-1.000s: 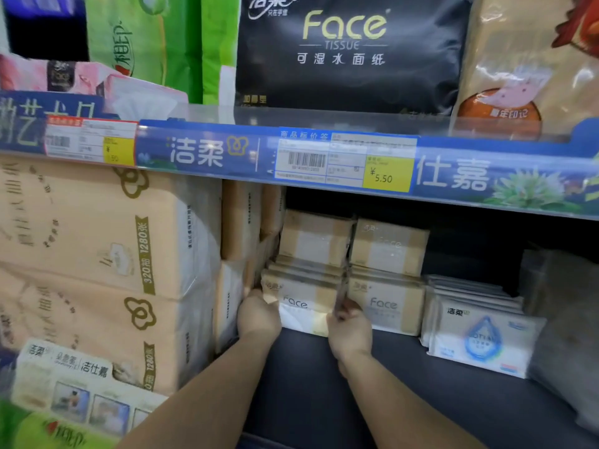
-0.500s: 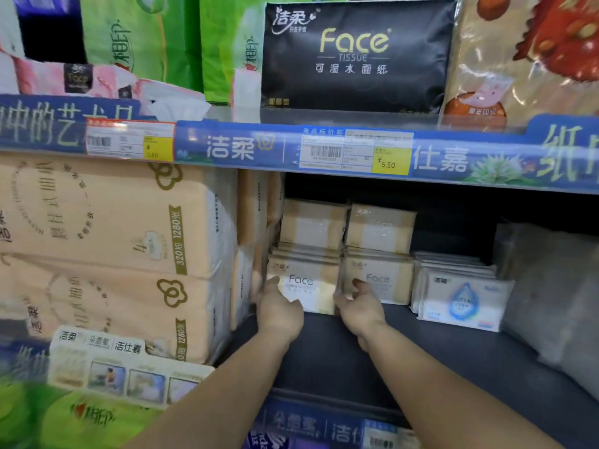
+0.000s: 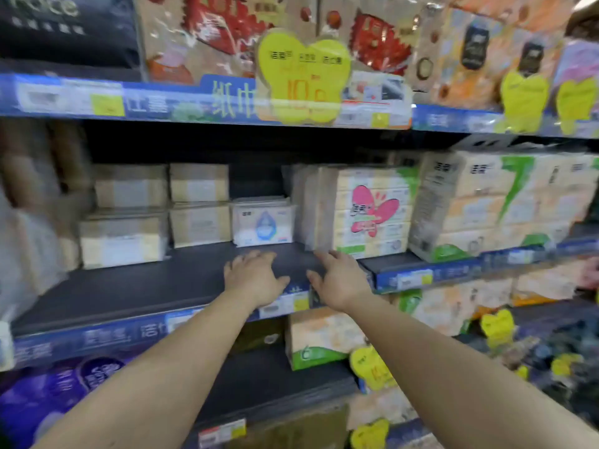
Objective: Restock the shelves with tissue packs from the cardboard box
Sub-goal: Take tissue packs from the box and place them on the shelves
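Left hand (image 3: 254, 275) and right hand (image 3: 338, 280) hover empty, fingers spread, over the smooth dark shelf (image 3: 129, 286); boxy beige tissue packs (image 3: 123, 241) behind.

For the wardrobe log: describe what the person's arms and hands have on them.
Nothing is worn that shows. Both forearms are bare up to the frame's edge, with no sleeve or cuff in view. The left hand and right hand are ungloved, with no watch, bracelet or ring visible on the wrists or fingers, though motion blur softens fine detail.
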A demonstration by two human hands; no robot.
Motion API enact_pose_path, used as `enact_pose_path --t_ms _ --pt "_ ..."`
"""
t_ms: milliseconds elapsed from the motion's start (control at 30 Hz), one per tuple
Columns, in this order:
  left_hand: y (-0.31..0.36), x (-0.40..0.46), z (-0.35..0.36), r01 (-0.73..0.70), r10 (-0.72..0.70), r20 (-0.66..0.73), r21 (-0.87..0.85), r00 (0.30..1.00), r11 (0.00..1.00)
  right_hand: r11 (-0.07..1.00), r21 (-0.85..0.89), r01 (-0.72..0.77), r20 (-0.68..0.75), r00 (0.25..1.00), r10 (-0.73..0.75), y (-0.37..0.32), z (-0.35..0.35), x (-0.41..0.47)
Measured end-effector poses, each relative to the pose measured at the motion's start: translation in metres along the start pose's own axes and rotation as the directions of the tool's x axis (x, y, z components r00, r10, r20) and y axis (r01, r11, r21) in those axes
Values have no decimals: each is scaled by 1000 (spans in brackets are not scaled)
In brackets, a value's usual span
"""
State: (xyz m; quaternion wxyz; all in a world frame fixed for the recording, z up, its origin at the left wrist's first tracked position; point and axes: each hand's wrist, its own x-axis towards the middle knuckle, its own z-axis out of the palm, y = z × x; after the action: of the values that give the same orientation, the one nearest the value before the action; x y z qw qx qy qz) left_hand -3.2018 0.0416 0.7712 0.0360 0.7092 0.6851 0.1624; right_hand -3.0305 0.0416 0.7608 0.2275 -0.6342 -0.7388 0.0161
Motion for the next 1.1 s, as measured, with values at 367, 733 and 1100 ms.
enact_pose_path --t_ms 367,733,1100 --pt "415 -102 118 -549 554 145 -72 820 833 793 -159 -588 -165 808 566 346 -177 -226" --pt "680 -84 225 -768 778 197 -142 596 624 560 -98 -823 -231 566 791 581 -247 -279" --pt "929 9 321 -862 884 190 -210 426 461 386 3 -923 -326 364 873 814 -313 -252"
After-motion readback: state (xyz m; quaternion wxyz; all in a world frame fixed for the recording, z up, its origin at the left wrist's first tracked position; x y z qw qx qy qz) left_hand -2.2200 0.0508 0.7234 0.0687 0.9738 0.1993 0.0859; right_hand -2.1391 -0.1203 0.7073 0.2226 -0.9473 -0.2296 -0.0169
